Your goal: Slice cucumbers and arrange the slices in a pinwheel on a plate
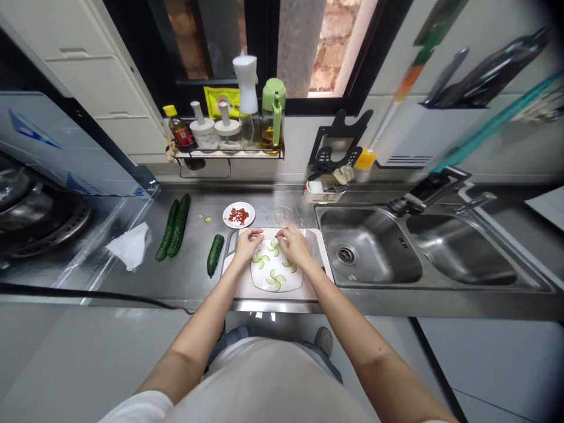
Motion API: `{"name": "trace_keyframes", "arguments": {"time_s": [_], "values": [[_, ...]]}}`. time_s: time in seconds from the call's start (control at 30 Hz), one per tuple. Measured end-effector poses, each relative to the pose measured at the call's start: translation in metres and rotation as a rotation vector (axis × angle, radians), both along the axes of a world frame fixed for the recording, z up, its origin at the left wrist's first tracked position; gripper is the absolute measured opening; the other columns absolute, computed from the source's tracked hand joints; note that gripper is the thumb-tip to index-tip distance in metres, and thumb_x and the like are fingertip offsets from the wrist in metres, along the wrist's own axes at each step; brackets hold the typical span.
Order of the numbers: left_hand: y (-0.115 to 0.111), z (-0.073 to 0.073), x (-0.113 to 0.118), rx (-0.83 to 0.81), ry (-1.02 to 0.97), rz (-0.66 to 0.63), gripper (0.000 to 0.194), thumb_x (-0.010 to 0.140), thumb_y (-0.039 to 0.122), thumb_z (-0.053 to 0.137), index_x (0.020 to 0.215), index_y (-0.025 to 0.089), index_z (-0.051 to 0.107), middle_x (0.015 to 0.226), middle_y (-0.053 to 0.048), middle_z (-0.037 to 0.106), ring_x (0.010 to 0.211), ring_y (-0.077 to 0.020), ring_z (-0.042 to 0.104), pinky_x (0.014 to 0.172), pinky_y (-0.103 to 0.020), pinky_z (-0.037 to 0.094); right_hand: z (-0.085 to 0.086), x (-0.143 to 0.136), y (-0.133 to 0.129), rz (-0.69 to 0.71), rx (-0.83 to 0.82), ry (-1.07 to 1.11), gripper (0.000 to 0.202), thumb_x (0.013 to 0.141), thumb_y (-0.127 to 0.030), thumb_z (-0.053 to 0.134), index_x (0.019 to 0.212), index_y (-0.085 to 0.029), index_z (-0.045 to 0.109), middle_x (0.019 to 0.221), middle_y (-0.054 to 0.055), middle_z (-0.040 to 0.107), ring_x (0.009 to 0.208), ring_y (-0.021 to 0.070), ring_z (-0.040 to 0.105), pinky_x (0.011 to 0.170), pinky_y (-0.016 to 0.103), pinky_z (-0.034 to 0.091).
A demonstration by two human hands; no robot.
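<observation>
A white plate (264,281) with rounded corners lies on a pale cutting board (241,288). Thin cucumber slices (276,280) are set out on the plate in several pinwheel shapes. My left hand (249,242) is over the plate's far left corner, fingers curled together in a pinch; whatever it holds is hidden. At the far right side, the fingertips of my right hand (292,242) are pinched above one pinwheel. A tiny reddish speck shows by them, too small to name. Just beyond the board stands a small white dish (226,216) of red bits (238,216).
Left of the board lie a cut cucumber (215,255), two whole cucumbers (173,228) and a crumpled white cloth or tissue (131,245). A double sink (374,247) is on the right. Above, a rack (229,154) carries seasoning bottles. Wet spots mark the steel behind the board.
</observation>
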State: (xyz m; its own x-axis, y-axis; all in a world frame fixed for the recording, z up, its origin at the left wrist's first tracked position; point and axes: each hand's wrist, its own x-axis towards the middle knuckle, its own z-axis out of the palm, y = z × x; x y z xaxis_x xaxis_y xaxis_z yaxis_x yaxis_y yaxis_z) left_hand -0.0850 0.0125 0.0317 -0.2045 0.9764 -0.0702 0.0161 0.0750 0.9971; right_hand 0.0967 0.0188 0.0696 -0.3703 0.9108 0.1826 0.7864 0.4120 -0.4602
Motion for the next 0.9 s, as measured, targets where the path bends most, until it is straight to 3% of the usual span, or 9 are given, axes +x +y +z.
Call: {"name": "trace_keyframes", "arguments": {"time_s": [0.13, 0.3, 0.6, 0.9], "values": [[0.003, -0.013, 0.004, -0.046, 0.248, -0.021, 0.022, 0.070, 0.024, 0.068, 0.090, 0.017, 0.071, 0.075, -0.001, 0.066, 0.064, -0.0110, 0.054, 0.067, -0.022, 0.043, -0.016, 0.004, 0.007, 0.002, -0.069, -0.095, 0.021, 0.093, -0.021, 0.046, 0.098, -0.020, 0.067, 0.102, 0.008, 0.060, 0.100, 0.0212, 0.050, 0.082, 0.029, 0.039], [0.006, -0.018, 0.012, -0.113, 0.517, -0.062, 0.020, 0.074, 0.022, 0.066, 0.092, 0.023, 0.072, 0.080, -0.001, 0.069, 0.070, -0.0144, 0.057, 0.070, -0.025, 0.041, -0.033, 0.004, 0.011, 0.018, -0.148, -0.197, 0.022, 0.095, -0.022, 0.045, 0.100, -0.021, 0.067, 0.105, 0.008, 0.060, 0.099, 0.0205, 0.050, 0.078, 0.028, 0.038], [0.010, -0.019, 0.028, -0.212, 0.814, -0.170, 0.019, 0.077, 0.022, 0.064, 0.094, 0.027, 0.070, 0.088, -0.001, 0.071, 0.085, -0.0181, 0.062, 0.072, -0.026, 0.038, -0.049, -0.004, 0.012, 0.043, -0.176, -0.304, 0.025, 0.097, -0.025, 0.042, 0.101, -0.020, 0.066, 0.107, 0.010, 0.060, 0.100, 0.0212, 0.049, 0.076, 0.028, 0.037], [0.013, -0.023, 0.037, -0.224, 0.934, -0.222, 0.019, 0.081, 0.024, 0.060, 0.097, 0.026, 0.070, 0.095, -0.004, 0.072, 0.090, -0.0203, 0.062, 0.074, -0.028, 0.039, -0.051, -0.005, 0.011, 0.043, -0.194, -0.319, 0.025, 0.098, -0.024, 0.042, 0.103, -0.020, 0.066, 0.108, 0.011, 0.059, 0.101, 0.0217, 0.049, 0.078, 0.029, 0.039]]}}
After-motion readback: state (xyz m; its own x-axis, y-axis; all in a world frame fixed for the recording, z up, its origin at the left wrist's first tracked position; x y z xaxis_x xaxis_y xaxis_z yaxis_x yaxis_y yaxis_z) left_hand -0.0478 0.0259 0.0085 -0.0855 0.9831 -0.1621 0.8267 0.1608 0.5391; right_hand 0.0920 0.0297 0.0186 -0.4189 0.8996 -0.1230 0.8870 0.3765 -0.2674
